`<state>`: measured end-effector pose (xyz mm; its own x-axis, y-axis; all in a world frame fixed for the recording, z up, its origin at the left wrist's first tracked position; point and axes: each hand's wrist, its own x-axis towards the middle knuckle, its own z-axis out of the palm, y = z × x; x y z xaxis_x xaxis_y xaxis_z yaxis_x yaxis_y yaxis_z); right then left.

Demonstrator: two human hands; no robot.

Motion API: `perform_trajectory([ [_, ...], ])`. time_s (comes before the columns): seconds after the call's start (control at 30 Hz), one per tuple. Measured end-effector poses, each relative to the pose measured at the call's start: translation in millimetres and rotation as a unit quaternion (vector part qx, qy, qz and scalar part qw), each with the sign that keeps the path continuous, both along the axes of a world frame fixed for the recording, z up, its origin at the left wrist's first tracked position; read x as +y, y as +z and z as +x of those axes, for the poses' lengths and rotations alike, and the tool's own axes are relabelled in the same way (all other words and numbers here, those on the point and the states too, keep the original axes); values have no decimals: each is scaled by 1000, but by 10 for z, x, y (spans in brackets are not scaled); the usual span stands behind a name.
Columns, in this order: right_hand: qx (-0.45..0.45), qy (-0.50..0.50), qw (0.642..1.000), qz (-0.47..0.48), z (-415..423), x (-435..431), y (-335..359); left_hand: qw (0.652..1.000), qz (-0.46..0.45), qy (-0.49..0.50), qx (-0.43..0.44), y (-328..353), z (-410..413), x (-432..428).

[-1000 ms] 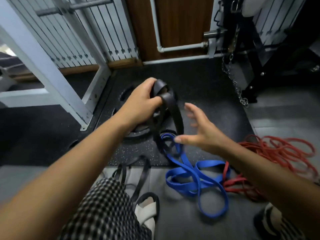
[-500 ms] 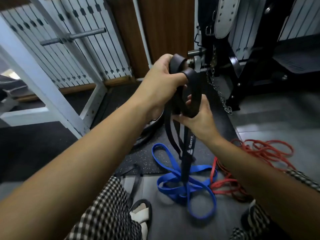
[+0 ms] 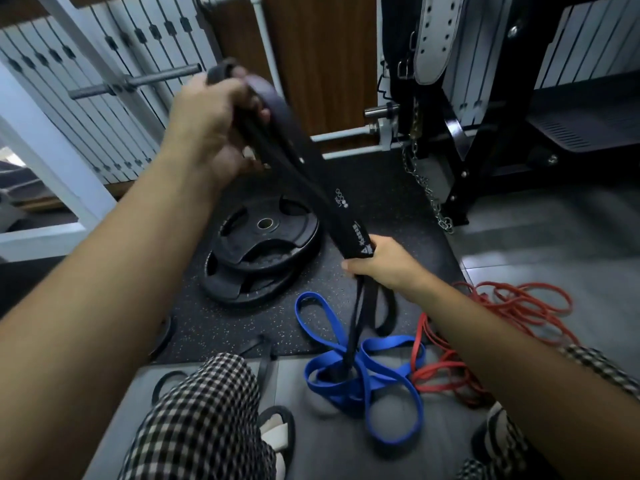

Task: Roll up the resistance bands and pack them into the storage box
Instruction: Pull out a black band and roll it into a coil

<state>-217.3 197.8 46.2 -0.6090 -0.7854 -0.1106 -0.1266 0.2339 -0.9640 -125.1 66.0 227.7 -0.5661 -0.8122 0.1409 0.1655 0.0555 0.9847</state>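
Black flat rubber resistance band point(image 3: 311, 174), drawn taut on a slant between the two hands: its looped upper end is gripped in the curled fingers of the raised left hand point(image 3: 207, 123), and a lower part is clasped in the fist of the right hand point(image 3: 384, 265). The remainder hangs onto a blue flat resistance band point(image 3: 363, 372) heaped on the grey floor point(image 3: 519, 244). A tangle of thin red bands point(image 3: 502, 323) lies just beside it; two stacked black weight plates point(image 3: 263, 244) rest on the speckled mat point(image 3: 242, 323) behind.
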Motion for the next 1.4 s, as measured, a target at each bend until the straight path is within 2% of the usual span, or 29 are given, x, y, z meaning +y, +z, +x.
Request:
perform_trajectory([
  [0.1,-25,-79,996,-28,-44,-17,88,980,-71,37,-181,-418,151,-410],
  [0.2,-131,-126,977,-113,-116,-57,172,936,-29,-58,-347,-1018,340,-562],
  [0.27,-143,-120,975,-117,-103,-101,207,897,-59,-160,-407,-1327,412,-397],
  [0.33,-134,-91,982,-96,5,-162,218,890,-74,-254,-372,-1565,361,-140],
  [0.43,-182,-57,974,-123,148,-260,190,913,-26,-340,-223,-1854,180,147],
  [0.53,-218,-55,957,-181,100,-302,154,938,32,-313,-144,-1985,70,254],
  [0.63,-157,-46,971,-174,37,-365,73,950,38,-286,-122,-2015,47,304],
  [0.73,-75,23,990,-117,78,-492,50,957,26,-248,-147,-2045,98,227],
  [0.83,-50,92,994,-25,63,-590,-9,967,-12,-170,-189,-2054,319,-229],
  [0.93,-72,88,991,66,54,-604,-120,948,-65,-112,-291,-2037,729,-777],
  [1.0,-49,109,987,107,84,-575,-213,923,-102,-106,-355,-2079,1007,-1053],
  [1.07,-19,122,981,151,108,-554,-299,915,-85,-76,-388,-2190,1226,-1236],
  [1.13,-7,121,976,181,113,-530,-403,911,-23,-63,-407,-2424,1462,-1406],
  [1.2,2,125,970,210,122,-512,-484,879,38,-85,-467,-2720,1728,-1528],
  [1.27,7,124,965,231,112,-509,-588,789,61,-100,-603,-3021,1955,-1576],
  [1.33,9,117,962,245,88,-508,-708,694,33,-126,-708,-3134,2028,-1522],
  [1.37,14,114,960,254,74,-507,-771,693,42,-138,-706,-3105,1951,-1473],
  [1.4,17,112,958,263,56,-500,-826,718,48,-150,-678,-2994,1812,-1401],
])
